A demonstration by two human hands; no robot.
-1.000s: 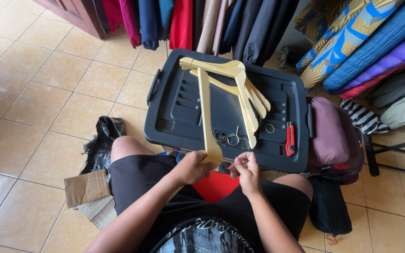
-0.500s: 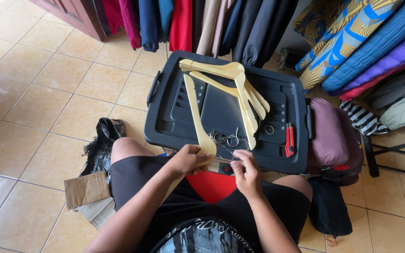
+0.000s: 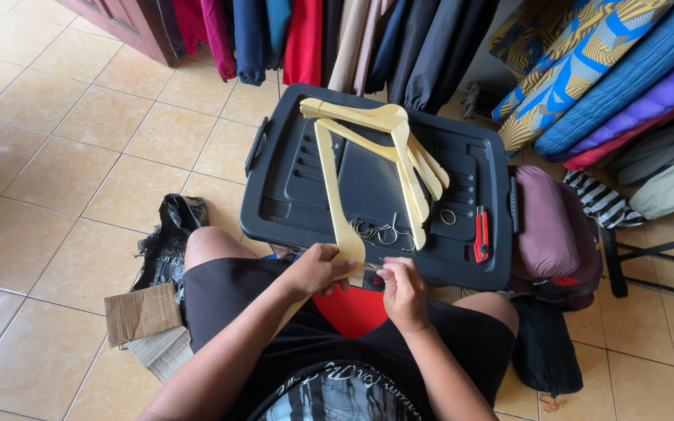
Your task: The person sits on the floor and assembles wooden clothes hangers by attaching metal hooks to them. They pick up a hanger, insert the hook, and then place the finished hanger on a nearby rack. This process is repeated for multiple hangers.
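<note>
My left hand [image 3: 317,270] grips the bend of a pale wooden hanger [image 3: 335,199] whose arm stretches away over a black plastic bin lid [image 3: 473,168]. My right hand [image 3: 401,282] pinches a small metal piece right beside the hanger's bend, fingers closed on it. A stack of several more wooden hangers [image 3: 403,152] lies on the lid. Loose metal hooks [image 3: 380,231] lie on the lid just beyond my hands. A red utility knife [image 3: 481,234] and a small metal ring [image 3: 448,217] rest on the lid's right side.
Hanging clothes [image 3: 306,35] line the far side. Folded patterned and coloured mattresses [image 3: 610,70] pile at the right, with a mauve bag [image 3: 544,218] below them. A black plastic bag [image 3: 167,234] and cardboard pieces [image 3: 142,312] lie on the tiled floor at my left.
The held hanger has swung slightly, its far end moving back toward the stack. My right hand stays at the hanger's bend with the small metal piece.
</note>
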